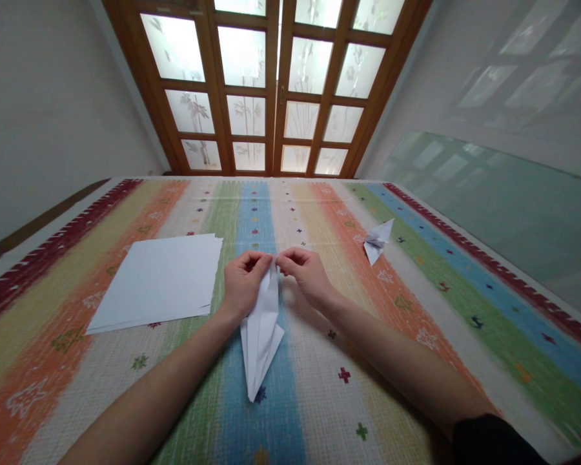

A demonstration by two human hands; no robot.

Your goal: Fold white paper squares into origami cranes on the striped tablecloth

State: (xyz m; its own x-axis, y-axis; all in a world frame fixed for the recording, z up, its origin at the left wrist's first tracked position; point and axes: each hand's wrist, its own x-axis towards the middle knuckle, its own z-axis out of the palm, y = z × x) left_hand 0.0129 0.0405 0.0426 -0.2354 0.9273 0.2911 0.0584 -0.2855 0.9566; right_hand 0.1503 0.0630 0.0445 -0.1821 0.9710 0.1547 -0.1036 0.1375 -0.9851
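Note:
A long, narrow piece of folded white paper [262, 329] points toward me over the blue stripe of the cloth, its lower part spread in layered flaps. My left hand [243, 279] pinches its far end from the left, thumb and fingers pressed together. From the right, my right hand [307, 274] has thumb and fingertips closed at the same far tip. The fingers cover that tip, so its exact fold cannot be seen.
A stack of white paper sheets [162, 281] lies on the left. Toward the right sits a small folded paper figure [377, 241]. A striped tablecloth [314, 381] covers the table. Wooden doors with glass panes [274, 97] stand beyond it.

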